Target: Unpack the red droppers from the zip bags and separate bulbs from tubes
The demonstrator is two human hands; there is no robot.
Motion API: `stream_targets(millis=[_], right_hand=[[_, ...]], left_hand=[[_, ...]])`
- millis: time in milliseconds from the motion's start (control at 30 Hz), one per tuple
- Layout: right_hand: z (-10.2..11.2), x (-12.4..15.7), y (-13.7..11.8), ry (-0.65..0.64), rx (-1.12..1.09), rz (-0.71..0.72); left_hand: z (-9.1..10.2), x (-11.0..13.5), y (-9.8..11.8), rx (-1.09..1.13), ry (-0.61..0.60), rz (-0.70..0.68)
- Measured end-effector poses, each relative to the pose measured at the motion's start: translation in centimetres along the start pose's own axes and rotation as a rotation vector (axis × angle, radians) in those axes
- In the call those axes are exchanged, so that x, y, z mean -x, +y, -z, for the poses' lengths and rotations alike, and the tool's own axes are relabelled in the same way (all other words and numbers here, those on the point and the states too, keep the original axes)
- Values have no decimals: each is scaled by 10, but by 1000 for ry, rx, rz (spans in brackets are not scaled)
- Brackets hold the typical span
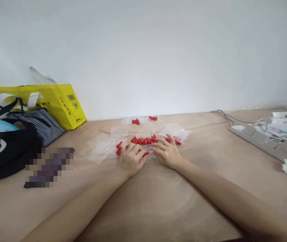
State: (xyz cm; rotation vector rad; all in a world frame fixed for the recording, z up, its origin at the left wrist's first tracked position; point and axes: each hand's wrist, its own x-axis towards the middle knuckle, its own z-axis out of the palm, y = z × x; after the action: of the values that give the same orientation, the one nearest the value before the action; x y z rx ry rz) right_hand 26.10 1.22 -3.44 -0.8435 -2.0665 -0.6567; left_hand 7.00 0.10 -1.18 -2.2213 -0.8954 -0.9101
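Note:
My left hand (132, 158) is closed, its thumb and fingers pinching a red rubber bulb (145, 154). From that bulb a thin clear dropper tube (151, 152) points toward my right hand (167, 151), whose thumb and fingertips close on its other end. Just beyond both hands lies a row of red-bulbed droppers (145, 141), their clear tubes fanned away from me. Beneath the hands is a set of bare clear tubes (152, 159). Loose red bulbs (118, 144) sit beside my left hand, partly hidden by it.
Clear zip bags (103, 148) lie left of the hands, with another bag (175, 130) on the right. Near the wall, red-bulbed droppers (135, 121) rest on a bag. A yellow bag (67, 104) and a black bag (12, 148) stand left; a power strip (256, 141) lies right.

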Motion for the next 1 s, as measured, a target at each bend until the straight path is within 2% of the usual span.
stream_targets(millis=[133,400,600,767,900,1000], right_hand=[[-4,1,-1,7,-52,22],[3,0,-8,24,-69,93],[4,1,-12,-89,-74,35],[4,7,-5,-68,-88,15],[10,12,6,-23,-40,-127],[11,13,8,-77,20,-233]], left_hand=[[-2,3,-1,61,25,-40],[2,10,-10,183,-70,-136],[5,7,-10,212,-184,-169],[4,13,-17,183,-203,-126],[11,25,-37,111,-119,-19],[15,28,-44,132,-46,57]])
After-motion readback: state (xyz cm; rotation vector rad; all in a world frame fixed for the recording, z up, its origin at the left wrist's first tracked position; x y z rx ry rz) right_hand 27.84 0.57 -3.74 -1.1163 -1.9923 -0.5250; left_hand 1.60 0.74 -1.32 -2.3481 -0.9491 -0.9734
